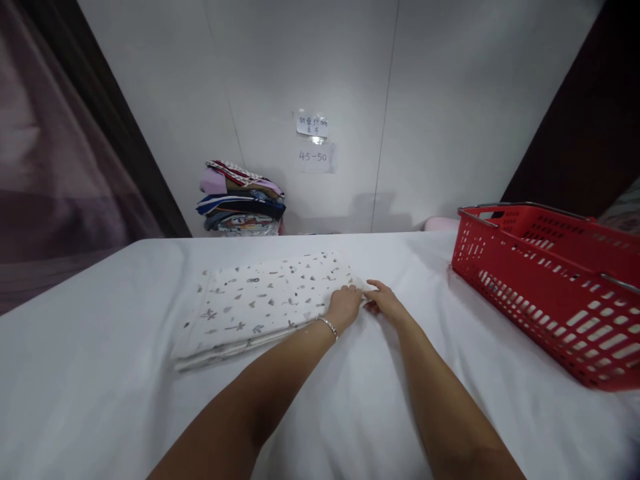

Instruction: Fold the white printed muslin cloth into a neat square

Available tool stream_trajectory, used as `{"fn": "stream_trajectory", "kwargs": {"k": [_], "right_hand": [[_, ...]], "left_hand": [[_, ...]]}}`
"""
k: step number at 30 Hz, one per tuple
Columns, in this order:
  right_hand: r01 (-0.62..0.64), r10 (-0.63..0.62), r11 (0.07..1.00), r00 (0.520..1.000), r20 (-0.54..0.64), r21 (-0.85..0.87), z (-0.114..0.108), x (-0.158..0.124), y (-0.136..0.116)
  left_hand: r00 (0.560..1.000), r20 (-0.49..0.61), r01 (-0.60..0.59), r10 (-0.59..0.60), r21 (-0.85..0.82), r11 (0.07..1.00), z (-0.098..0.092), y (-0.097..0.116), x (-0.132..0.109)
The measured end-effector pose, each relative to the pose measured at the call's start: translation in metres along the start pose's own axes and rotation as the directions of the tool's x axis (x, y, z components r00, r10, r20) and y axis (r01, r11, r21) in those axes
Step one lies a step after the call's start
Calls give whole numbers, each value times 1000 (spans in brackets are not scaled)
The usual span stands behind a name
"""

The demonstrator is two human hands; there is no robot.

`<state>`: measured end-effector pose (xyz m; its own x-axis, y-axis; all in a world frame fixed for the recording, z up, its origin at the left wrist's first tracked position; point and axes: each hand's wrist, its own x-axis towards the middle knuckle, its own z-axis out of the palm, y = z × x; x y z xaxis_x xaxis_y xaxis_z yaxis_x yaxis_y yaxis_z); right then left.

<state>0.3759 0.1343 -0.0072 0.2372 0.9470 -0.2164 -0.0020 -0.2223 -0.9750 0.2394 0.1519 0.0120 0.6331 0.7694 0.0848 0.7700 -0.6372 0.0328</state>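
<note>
A folded white cloth (pixel 270 293) printed with small grey and brown motifs lies flat on the white-covered table, its layers showing along the near edge. My left hand (pixel 346 304), with a bracelet at the wrist, has its fingers curled over the cloth's near right corner. Close beside it, my right hand (pixel 386 301) reaches in from the right and pinches the edge of that same corner. The fingertips of both hands almost meet there, and the bit of fabric between them is partly hidden.
A red plastic basket (pixel 525 287) with metal handles stands at the right. Behind the table's far edge, a stack of folded fabrics (pixel 243 200) rises against the wall. Paper labels (pixel 313 157) are taped to the wall. A purple curtain (pixel 45 167) hangs at the left.
</note>
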Motion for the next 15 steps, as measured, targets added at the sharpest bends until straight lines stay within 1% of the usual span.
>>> {"fn": "stream_trajectory", "kwargs": {"k": [4,7,10,15], "right_hand": [[-37,36,999,999,-40,-27,2,0,1],[-53,51,997,997,-52,-49,1,0,3],[-61,58,996,996,-64,-61,0,0,5],[-70,68,997,995,-70,-40,-1,-1,5]], "left_hand": [[1000,-13,18,-18,7,1000,0,-10,-16],[999,-21,51,-50,22,998,-2,-28,-37],[995,-28,100,-99,42,994,-5,-53,-66],[976,-83,212,-204,112,971,-11,-104,-128]]}}
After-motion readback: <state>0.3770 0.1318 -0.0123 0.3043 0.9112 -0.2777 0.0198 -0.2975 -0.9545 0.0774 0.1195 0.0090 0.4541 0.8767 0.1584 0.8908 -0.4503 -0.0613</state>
